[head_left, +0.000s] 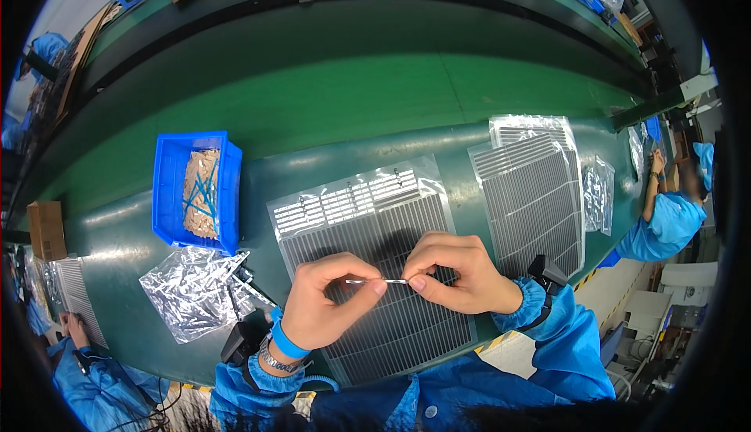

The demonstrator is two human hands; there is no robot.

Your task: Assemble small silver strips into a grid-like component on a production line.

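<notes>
My left hand (332, 299) and my right hand (454, 274) meet above the middle of the bench. Between them is a thin, narrow strip (397, 281), white with dark parts, each hand pinching it between thumb and fingertips. Its exact kind is too small to make out. Below my hands lies a clear plastic sheet (375, 244) lined with rows of narrow grey slots. White strips (328, 209) fill several rows along its far edge, with small dark bits among them. A blue band and a metal bracelet circle my left wrist.
A blue bin (167, 189) holds tan pieces and blue strips. In front of it lies a clear bag (192, 291) of strips. More slotted sheets (532, 197) are stacked at right, near clear bags (598, 197). Co-workers sit at both sides; a cardboard box (47, 231) stands far left.
</notes>
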